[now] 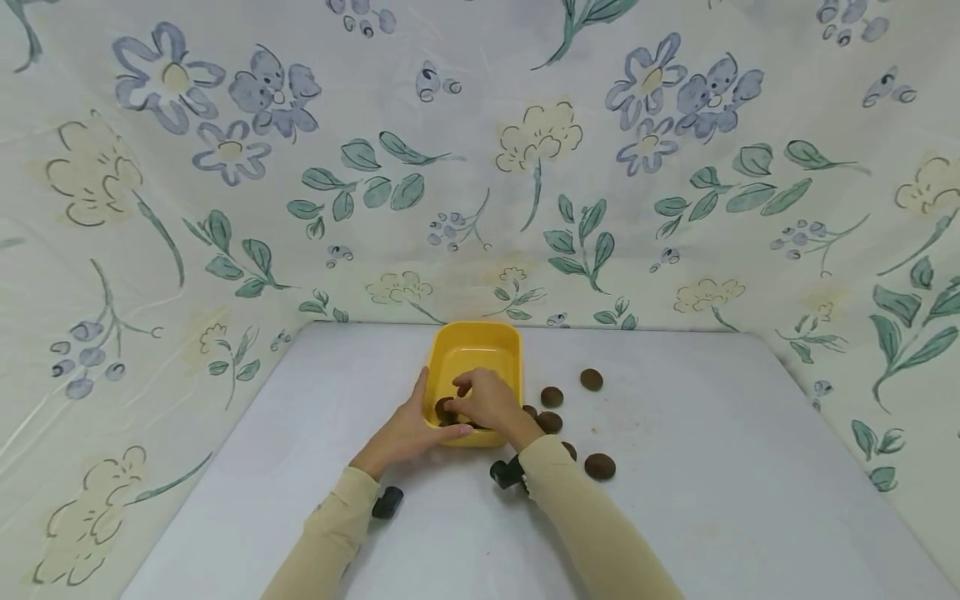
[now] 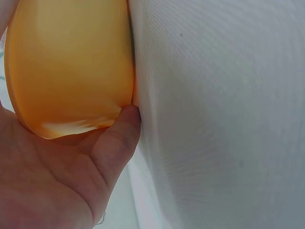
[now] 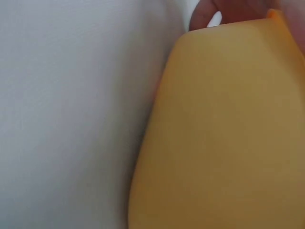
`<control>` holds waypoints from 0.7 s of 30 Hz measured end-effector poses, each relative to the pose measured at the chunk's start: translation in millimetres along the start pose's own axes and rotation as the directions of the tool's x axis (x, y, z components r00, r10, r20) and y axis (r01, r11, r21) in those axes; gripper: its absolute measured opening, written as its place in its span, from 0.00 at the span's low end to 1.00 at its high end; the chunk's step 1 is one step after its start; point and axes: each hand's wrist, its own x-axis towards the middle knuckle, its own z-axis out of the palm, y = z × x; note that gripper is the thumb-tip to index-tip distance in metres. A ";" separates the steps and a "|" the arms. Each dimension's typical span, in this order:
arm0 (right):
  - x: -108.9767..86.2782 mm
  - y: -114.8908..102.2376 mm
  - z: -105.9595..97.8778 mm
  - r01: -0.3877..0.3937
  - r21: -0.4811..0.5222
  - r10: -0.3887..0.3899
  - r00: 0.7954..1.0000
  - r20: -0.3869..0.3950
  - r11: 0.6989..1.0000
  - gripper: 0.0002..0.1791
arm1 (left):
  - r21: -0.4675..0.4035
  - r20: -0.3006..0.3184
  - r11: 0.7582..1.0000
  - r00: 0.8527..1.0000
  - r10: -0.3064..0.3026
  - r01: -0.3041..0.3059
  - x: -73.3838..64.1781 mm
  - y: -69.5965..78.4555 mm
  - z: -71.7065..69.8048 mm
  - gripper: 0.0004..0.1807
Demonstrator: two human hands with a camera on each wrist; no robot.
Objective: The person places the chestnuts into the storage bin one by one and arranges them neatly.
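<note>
A beige left sleeve [image 1: 322,525], cut off below, has a black wrist camera [image 1: 387,502] beside it. The left hand [image 1: 405,429] braces the near-left corner of the smooth, round-cornered yellow tray [image 1: 478,356], thumb and forefinger straight and apart; its remaining fingers are hard to make out. The tray sits at the white table's [image 1: 720,450] far edge, before a creased flowered sheet [image 1: 480,183]. Inside, a dark brown round piece [image 1: 444,410] meets the right hand's [image 1: 489,400] bent fingertips; I cannot tell whether they pinch it. Other brown bits there are mostly hidden. The right wrist view shows chiefly the tray's plain, slightly glossy outer wall. Rightward lie 6 brown rounds [image 1: 600,467], 2 partly covered by the right wrist and sleeve [image 1: 592,525].
</note>
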 end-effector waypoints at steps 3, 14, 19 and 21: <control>-3.7 3.2 -6.5 0.030 0.053 -0.027 0.998 -0.053 0.998 0.24 | 0.000 0.002 1.000 1.000 -0.010 0.010 0.4 -0.3 -0.1 0.77; -32.0 34.8 -66.8 0.108 0.162 -0.069 0.971 -0.229 0.981 0.21 | -0.022 0.014 0.999 0.999 -0.033 0.034 1.5 1.6 0.7 0.76; -52.5 57.9 -92.7 0.079 0.159 -0.037 0.967 -0.250 0.984 0.20 | -0.022 0.010 0.999 1.000 -0.029 0.030 0.4 1.5 0.9 0.76; -61.2 66.3 -101.0 0.062 0.162 -0.020 0.968 -0.252 0.985 0.20 | -0.020 0.004 0.999 1.000 -0.030 0.030 -0.1 1.5 0.8 0.76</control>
